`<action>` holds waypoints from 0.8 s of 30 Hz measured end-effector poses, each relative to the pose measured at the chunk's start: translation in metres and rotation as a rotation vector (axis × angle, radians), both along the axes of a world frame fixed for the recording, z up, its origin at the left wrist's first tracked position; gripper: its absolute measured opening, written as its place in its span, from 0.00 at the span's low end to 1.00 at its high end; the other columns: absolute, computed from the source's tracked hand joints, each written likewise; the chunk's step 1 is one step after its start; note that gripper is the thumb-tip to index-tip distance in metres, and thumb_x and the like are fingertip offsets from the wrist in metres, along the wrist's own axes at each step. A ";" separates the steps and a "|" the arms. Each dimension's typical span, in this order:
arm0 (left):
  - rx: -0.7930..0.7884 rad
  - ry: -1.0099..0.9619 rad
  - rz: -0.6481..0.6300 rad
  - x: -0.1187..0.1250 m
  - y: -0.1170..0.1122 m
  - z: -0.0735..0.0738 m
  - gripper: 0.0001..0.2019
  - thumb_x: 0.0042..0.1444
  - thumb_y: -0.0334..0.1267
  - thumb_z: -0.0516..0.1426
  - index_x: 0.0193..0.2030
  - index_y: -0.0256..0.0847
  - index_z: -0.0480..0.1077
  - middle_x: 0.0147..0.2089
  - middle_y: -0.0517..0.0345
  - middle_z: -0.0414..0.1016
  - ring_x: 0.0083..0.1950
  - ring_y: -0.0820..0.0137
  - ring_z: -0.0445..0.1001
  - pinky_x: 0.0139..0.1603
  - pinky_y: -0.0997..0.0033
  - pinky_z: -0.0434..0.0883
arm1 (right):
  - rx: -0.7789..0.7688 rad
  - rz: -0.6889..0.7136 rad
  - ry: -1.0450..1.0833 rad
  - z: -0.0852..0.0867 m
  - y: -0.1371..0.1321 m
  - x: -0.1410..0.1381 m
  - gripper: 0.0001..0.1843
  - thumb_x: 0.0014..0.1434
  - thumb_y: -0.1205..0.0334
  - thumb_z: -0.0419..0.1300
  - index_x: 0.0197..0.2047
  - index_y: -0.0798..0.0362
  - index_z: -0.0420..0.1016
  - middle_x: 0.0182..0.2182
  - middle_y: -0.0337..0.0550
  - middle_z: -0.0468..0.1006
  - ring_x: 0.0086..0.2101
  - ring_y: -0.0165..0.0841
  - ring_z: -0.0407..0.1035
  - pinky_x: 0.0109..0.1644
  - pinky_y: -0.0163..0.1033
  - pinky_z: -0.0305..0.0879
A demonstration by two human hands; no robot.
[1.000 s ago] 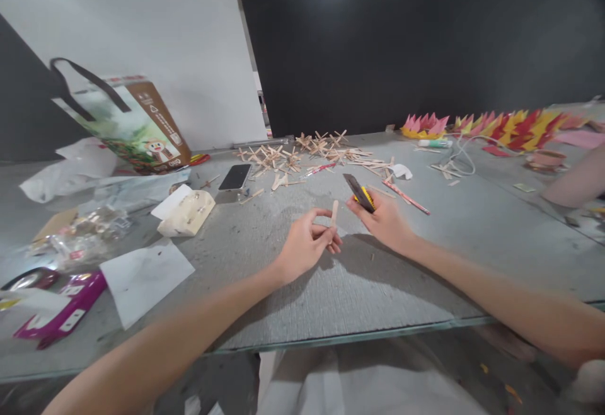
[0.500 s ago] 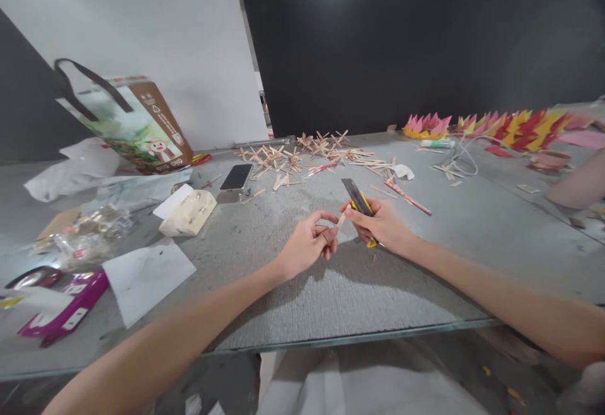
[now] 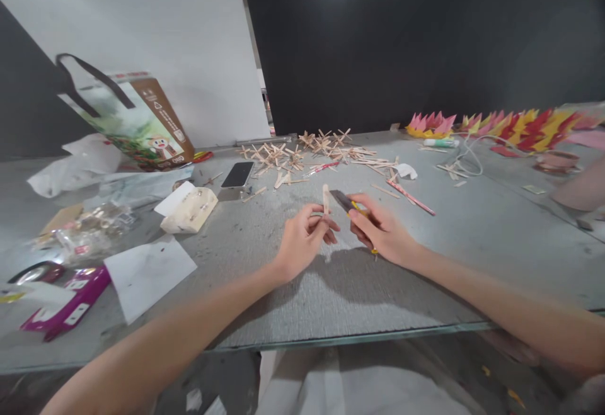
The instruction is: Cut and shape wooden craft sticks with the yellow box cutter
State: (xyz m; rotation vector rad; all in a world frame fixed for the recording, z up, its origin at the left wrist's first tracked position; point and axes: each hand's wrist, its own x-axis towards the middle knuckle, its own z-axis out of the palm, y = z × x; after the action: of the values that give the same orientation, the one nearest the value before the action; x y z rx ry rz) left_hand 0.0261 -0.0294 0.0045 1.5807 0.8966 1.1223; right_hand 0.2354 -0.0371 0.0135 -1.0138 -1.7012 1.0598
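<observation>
My left hand [image 3: 302, 238] pinches a short wooden craft stick [image 3: 325, 196] and holds it upright above the grey table [image 3: 293, 289]. Close on its right, my right hand [image 3: 380, 232] is closed around a yellow and black utility knife [image 3: 345, 202]. The knife's dark blade end points left, almost touching the stick. Both hands hover over the middle of the table, near its front half.
A pile of glued stick crosses [image 3: 302, 150] lies behind the hands, with a phone [image 3: 237, 174] and a small cream box [image 3: 189, 209] to the left. A printed bag [image 3: 137, 122], plastic wrappers and white paper [image 3: 146, 270] fill the left side. Coloured paper shapes [image 3: 510, 126] line the far right.
The left hand has turned the stick upright again and raised it slightly. The right hand has swung the knife's blade end leftward, close to the stick.
</observation>
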 end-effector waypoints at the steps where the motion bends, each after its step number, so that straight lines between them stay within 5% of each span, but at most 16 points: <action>1: 0.018 -0.008 0.032 -0.001 0.001 0.000 0.13 0.70 0.47 0.58 0.50 0.40 0.66 0.38 0.51 0.85 0.31 0.69 0.81 0.38 0.68 0.78 | 0.045 -0.001 -0.079 0.001 -0.003 0.000 0.23 0.74 0.43 0.54 0.62 0.49 0.67 0.22 0.29 0.63 0.20 0.28 0.57 0.22 0.34 0.55; 8: 0.146 0.016 0.119 -0.006 0.007 -0.001 0.20 0.71 0.48 0.58 0.63 0.40 0.63 0.41 0.52 0.86 0.32 0.69 0.83 0.39 0.68 0.80 | 0.152 -0.050 -0.296 0.003 -0.005 0.001 0.19 0.75 0.48 0.52 0.60 0.48 0.73 0.22 0.34 0.68 0.21 0.31 0.61 0.25 0.37 0.56; 24: 0.283 0.311 0.177 -0.012 0.009 -0.002 0.14 0.71 0.40 0.56 0.61 0.44 0.67 0.43 0.56 0.87 0.39 0.67 0.86 0.44 0.69 0.78 | 0.224 -0.064 -0.449 0.005 -0.004 -0.001 0.20 0.75 0.51 0.50 0.60 0.48 0.75 0.23 0.35 0.70 0.21 0.32 0.62 0.28 0.37 0.58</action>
State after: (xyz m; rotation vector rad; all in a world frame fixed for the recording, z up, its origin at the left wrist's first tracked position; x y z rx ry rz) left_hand 0.0139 -0.0208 0.0029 1.9768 1.1391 1.1853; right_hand 0.2341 -0.0414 0.0189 -1.2107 -2.0736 0.6083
